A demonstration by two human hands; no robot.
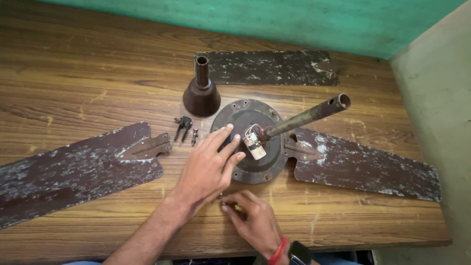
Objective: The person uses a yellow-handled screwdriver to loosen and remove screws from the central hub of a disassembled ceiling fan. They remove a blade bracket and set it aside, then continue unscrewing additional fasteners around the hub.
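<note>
A round dark fan motor housing [245, 115] lies on the wooden table [73, 83], with a rusty downrod [309, 115] rising from its middle and a white capacitor [254, 146] beside the rod. My left hand [208, 167] rests flat on the housing's left rim, fingers spread and holding nothing. Just below the housing, my right hand [252, 221] presses on the table with its fingers closed around a small yellowish object that is mostly hidden.
Three worn brown fan blades lie around the motor: one at the left [73, 169], one at the right [363, 167], one at the back [267, 67]. A brown bell-shaped canopy [201, 93] stands upright behind the motor. Small screws and a clip [186, 128] lie beside it.
</note>
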